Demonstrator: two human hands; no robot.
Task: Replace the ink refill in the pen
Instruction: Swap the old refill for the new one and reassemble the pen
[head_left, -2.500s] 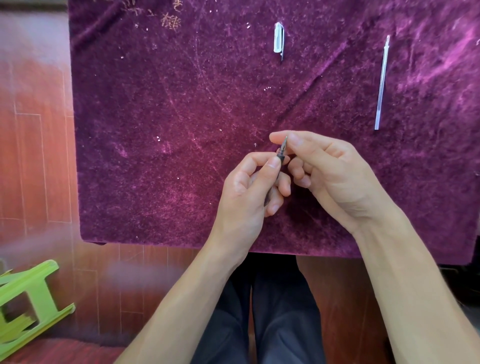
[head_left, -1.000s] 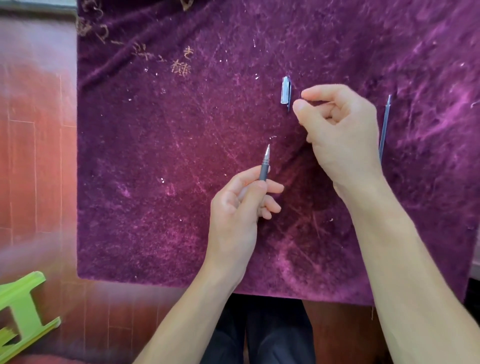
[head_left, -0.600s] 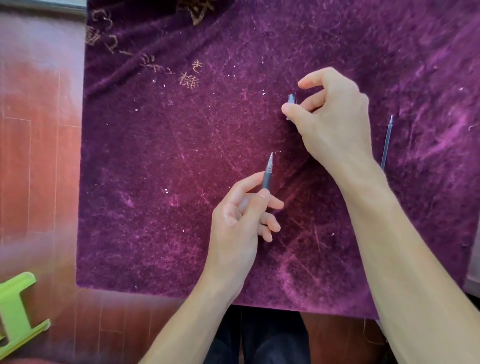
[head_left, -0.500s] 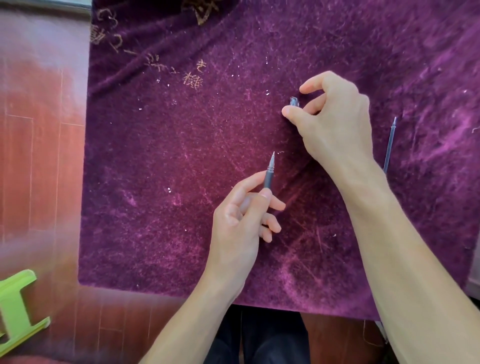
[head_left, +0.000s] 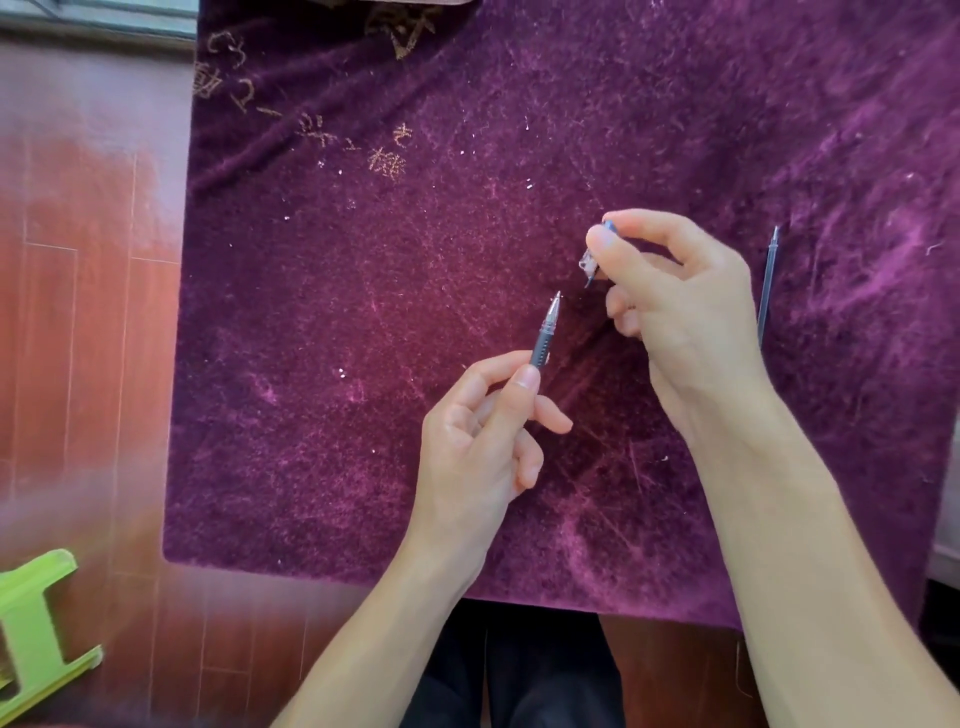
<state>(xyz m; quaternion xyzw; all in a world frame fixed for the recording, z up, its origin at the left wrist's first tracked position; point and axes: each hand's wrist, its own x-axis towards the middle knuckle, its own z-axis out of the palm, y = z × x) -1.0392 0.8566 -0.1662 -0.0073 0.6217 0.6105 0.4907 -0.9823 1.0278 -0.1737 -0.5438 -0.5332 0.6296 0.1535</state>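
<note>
My left hand (head_left: 483, 441) grips a grey pen (head_left: 546, 332) by its barrel, with the metal tip pointing up and away from me. Most of the barrel is hidden in my fist. My right hand (head_left: 675, 312) pinches the clear pen cap (head_left: 592, 260) between thumb and forefinger, lifted off the cloth a short way up and right of the pen tip. A thin ink refill (head_left: 768, 283) lies on the cloth just right of my right hand, partly hidden behind it.
A purple velvet cloth (head_left: 363, 312) with gold embroidery near the top covers the table. Red-brown wooden floor shows on the left, with a green plastic stool (head_left: 36, 634) at the lower left. My dark trousers show below the table edge.
My right hand reached up to the cap lying on the cloth, closed on it and lifted it towards the pen. My left hand kept holding the pen, tip up.
</note>
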